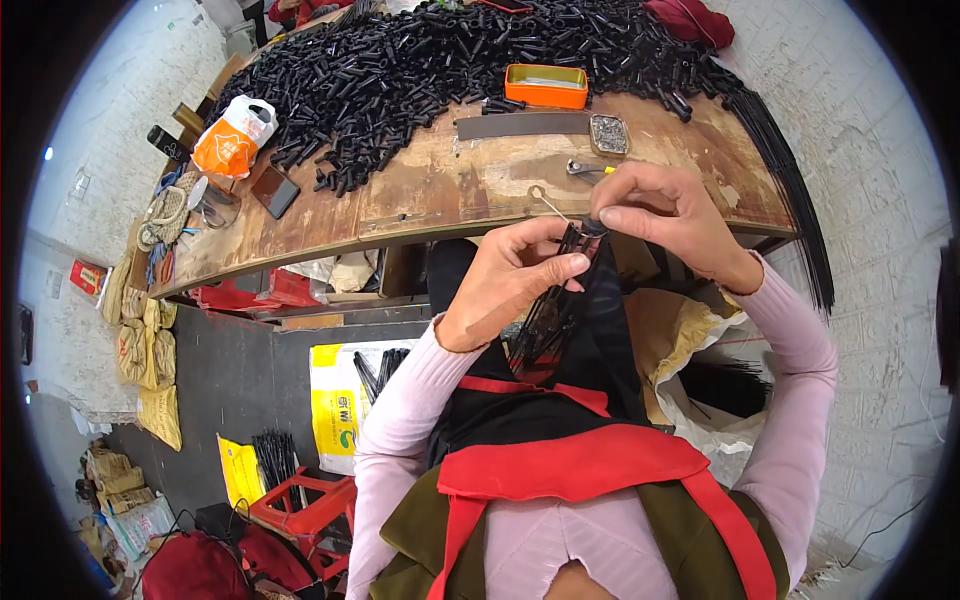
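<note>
In front of my lap, my left hand point(515, 275) is closed around the upper part of a bundle of thin black ribs point(540, 325), which look like umbrella ribs. They hang down and spread slightly toward the red-trimmed black apron. A short dark cylindrical piece point(594, 228) tops the bundle. My right hand point(665, 215) pinches at that piece with thumb and forefinger, its other fingers curled. Just above my left fingers, a thin metal wire with a looped end point(540, 192) sticks out toward the table. Exactly how it meets the bundle is hidden by my fingers.
On the wooden table point(420, 200) lies a large heap of short black tubes point(400, 70). Nearer are an orange tin point(546, 86), a small box of metal bits point(608, 134), pliers point(585, 169), and a phone point(275, 191). Long black rods point(790, 190) overhang the right edge. A red stool point(305, 510) stands lower left.
</note>
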Demonstrator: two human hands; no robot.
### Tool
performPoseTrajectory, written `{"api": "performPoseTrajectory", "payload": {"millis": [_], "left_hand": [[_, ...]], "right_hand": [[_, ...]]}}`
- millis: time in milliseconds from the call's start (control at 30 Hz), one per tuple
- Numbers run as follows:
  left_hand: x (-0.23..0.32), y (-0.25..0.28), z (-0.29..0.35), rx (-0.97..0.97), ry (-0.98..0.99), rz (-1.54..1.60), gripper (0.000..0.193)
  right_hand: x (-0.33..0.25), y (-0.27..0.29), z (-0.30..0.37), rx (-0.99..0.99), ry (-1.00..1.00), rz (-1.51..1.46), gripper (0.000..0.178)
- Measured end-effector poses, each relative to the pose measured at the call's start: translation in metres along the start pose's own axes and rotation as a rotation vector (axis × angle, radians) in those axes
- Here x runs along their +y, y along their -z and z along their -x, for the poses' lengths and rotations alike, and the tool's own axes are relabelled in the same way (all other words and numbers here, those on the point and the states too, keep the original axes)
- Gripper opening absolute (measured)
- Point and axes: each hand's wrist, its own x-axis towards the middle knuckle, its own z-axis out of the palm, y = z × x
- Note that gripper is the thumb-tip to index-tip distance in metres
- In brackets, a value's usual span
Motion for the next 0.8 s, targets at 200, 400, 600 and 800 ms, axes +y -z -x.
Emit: {"api": "performPoseTrajectory", "payload": {"millis": [200, 400, 600, 800], "left_hand": [[-0.002, -0.003, 0.000, 0.028, -0.039, 0.003, 0.024], [-0.003, -0.007, 0.004, 0.084, -0.014, -0.038, 0.022], [-0.010, -0.027, 0.004, 0.203, -0.051, 0.047, 0.025], [-0.013, -0.018, -0.006, 0.094, 0.025, 0.186, 0.017]], "right_hand": [[0.004, -0.002, 0.000, 0.022, 0.050, -0.025, 0.007], [0.003, -0.006, 0.000, 0.018, 0.128, 0.045, 0.010], [0.011, -0.014, 0.008, 0.142, 0.262, 0.037, 0.021], [0.020, 0.001, 0.019, 0.108, 0.182, -0.162, 0.022]]}}
